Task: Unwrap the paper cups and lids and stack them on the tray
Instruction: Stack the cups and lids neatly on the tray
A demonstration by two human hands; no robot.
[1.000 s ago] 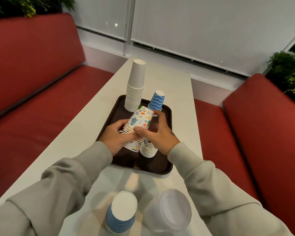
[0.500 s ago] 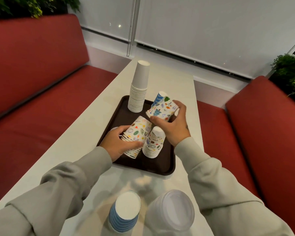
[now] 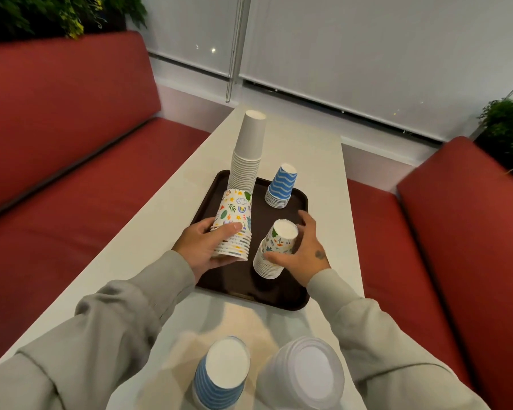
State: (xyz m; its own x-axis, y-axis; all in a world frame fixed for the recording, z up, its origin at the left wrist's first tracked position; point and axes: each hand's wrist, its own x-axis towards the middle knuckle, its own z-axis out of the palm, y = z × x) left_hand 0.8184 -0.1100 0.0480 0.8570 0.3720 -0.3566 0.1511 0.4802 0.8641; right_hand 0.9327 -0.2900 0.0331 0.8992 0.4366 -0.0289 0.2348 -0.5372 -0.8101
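Over the tray (image 3: 279, 288), the left hand (image 3: 203, 247) is gripping one patterned stack (image 3: 234, 216) (rims partly hidden); the right hand (image 3: 304, 253), no longer lifting cups, is clasping the second stack (image 3: 282, 232).

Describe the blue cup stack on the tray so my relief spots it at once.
Find the dark brown tray on the white table. In its far right corner stands a short upside-down stack of blue wavy-striped cups. Its neighbours are a tall plain white stack and two colourful-print stacks; the other blue stack sits off the tray, nearest the camera.
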